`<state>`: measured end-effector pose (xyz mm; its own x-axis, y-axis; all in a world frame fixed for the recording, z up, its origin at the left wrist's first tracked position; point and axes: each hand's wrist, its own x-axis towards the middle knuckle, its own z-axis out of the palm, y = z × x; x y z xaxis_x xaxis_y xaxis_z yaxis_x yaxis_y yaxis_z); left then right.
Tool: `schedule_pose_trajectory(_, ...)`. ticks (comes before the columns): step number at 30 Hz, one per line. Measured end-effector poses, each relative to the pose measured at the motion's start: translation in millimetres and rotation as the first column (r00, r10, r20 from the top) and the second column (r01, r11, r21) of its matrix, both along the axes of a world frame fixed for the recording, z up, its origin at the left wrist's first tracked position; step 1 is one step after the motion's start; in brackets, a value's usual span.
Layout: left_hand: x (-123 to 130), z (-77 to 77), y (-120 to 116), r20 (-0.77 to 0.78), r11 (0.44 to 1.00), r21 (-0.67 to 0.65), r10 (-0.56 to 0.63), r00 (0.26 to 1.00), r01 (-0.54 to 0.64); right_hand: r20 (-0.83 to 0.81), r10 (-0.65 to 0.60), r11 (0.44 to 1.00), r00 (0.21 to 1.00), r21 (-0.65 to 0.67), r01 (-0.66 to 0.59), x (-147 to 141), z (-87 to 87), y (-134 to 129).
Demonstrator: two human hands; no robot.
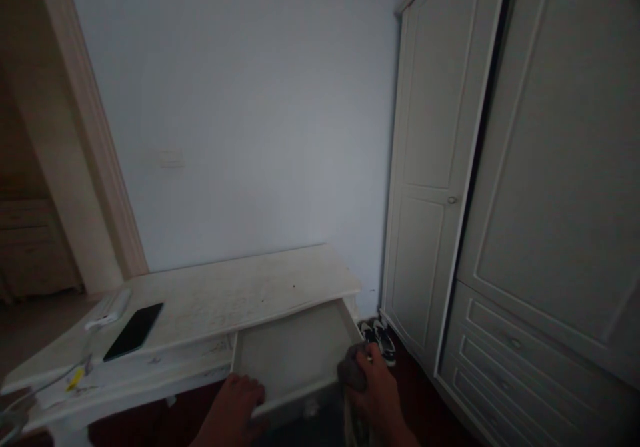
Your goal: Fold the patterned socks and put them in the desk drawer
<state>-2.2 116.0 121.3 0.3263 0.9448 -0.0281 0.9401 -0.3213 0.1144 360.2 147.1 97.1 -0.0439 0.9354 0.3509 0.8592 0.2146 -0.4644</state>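
Observation:
A white drawer (295, 350) stands pulled out from the worn white desk (240, 285), its inside bare. My left hand (237, 400) is closed over the drawer's front left corner, fingers curled on the rim. In my right hand (375, 383) is a bunched grey cloth (354, 365), pressed at the drawer's right side near the front corner. Part of the cloth seems to hang below the hand, dim and hard to make out. The drawer's small knob (311, 407) shows on its front.
On the desk's left lie a dark tablet or phone (134, 331) and a white power strip (109, 309) with a cable. A yellow tag (75, 379) hangs near the front edge. Sneakers (379, 340) sit on the floor beside the white wardrobe (425, 167).

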Motion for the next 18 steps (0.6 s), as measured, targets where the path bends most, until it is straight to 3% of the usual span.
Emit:
schedule_pose_trajectory(4,-0.1,0.3,-0.3,0.017,1.0,0.003,-0.006,1.0,0.006,-0.03,-0.046,0.999,0.998,0.027,0.047,-3.4,-4.4,1.3)
schedule_pose_trajectory(9,-5.0,-6.7,3.1,0.005,1.0,-0.006,-0.025,1.0,0.025,-0.031,-0.13,0.991,0.991,0.019,0.13,-53.7,-6.5,-6.1)
schedule_pose_trajectory(13,-5.1,-9.5,5.3,0.009,1.0,-0.014,-0.017,1.0,0.017,-0.045,0.091,0.995,0.995,-0.025,-0.092,-114.2,0.6,-16.0)
schedule_pose_trajectory(18,2.5,0.6,3.3,-0.039,0.998,-0.056,-0.007,0.999,0.005,0.015,0.408,0.912,0.913,-0.048,-0.407,-164.4,-5.5,-16.0)
